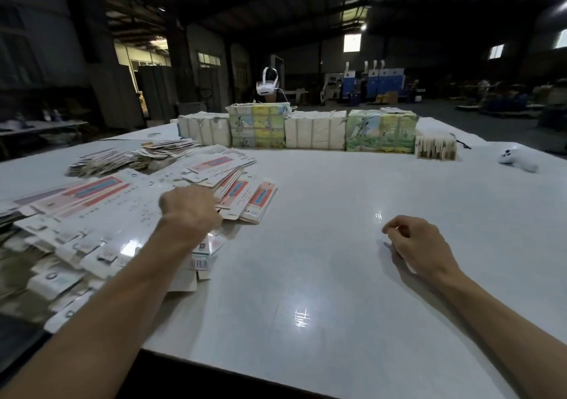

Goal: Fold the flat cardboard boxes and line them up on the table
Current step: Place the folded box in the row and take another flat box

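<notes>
The left hand [190, 211] reaches onto the flat boxes [101, 214] at the left of the desk [337, 229]. Its fingers are hidden, so I cannot tell its grip. The right hand [420, 245] rests loosely curled, holding nothing.

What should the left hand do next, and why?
Probably pinch one flat off the pile and draw it to the bare table in front. The left hand sits on the pile, fingers hidden, so no grip shows; the right hand rests idle on the table, holding nothing.
</notes>
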